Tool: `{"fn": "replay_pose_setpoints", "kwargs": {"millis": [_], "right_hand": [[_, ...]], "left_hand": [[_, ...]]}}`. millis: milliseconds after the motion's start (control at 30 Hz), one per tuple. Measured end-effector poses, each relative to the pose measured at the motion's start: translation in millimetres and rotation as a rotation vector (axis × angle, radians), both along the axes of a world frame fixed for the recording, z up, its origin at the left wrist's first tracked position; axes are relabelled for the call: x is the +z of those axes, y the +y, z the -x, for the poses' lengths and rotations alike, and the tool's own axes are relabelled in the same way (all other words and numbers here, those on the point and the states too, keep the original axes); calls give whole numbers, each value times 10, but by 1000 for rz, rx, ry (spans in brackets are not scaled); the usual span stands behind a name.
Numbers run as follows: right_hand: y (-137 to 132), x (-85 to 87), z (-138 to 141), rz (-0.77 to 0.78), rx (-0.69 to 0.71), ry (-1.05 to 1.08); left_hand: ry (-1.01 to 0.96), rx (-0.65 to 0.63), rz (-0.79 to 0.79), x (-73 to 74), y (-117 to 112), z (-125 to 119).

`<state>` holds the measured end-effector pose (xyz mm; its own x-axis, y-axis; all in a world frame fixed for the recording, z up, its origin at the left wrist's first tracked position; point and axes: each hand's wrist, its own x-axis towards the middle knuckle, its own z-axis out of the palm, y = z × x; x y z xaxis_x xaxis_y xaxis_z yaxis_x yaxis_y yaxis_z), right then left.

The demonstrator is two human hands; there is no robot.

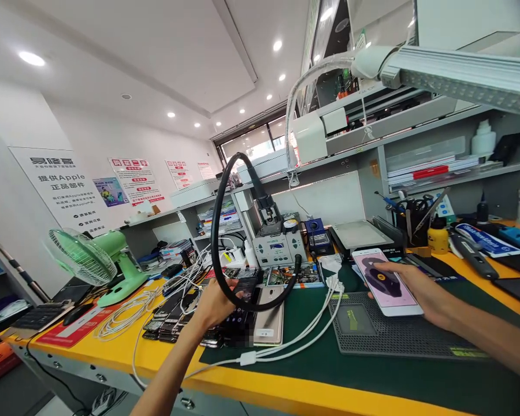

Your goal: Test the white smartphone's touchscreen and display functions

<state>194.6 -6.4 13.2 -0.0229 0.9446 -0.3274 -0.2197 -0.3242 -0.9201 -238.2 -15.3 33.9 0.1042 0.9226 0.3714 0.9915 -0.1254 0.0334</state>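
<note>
My right hand (409,283) holds a white smartphone (387,283) above the dark perforated mat (359,338). Its screen is lit, with a pink and dark picture, and my thumb lies over the glass. On the left, my left hand (216,303) is closed at the edge of a dark smartphone (242,289) among stacked phones; the black hose partly covers that spot. Just right of it lies a gold phone (269,320), back side up. Several dark phones (173,315) are piled left of my wrist.
A thick black hose (219,231) arches from the grey soldering station (279,248). White cables (294,341) run over the green mat (303,378). A green fan (117,266) stands far left. Tools in a holder (411,219) and a yellow bottle (437,236) stand at the right.
</note>
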Motion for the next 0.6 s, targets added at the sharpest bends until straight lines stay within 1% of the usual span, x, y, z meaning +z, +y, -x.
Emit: {"fn": "replay_pose_setpoints", "kwargs": {"millis": [67, 133, 300, 433, 600], "right_hand": [[1, -4, -6, -5, 12, -2], [18, -30, -23, -13, 27, 7], [75, -116, -61, -33, 29, 66], [104, -158, -58, -67, 31, 114], [140, -222, -76, -83, 31, 146]], "left_hand": [[34, 21, 51, 19, 139, -75], [77, 43, 87, 14, 223, -157], [152, 89, 146, -49, 289, -321], [141, 137, 153, -105, 332, -369], [77, 177, 152, -171, 452, -369]]}}
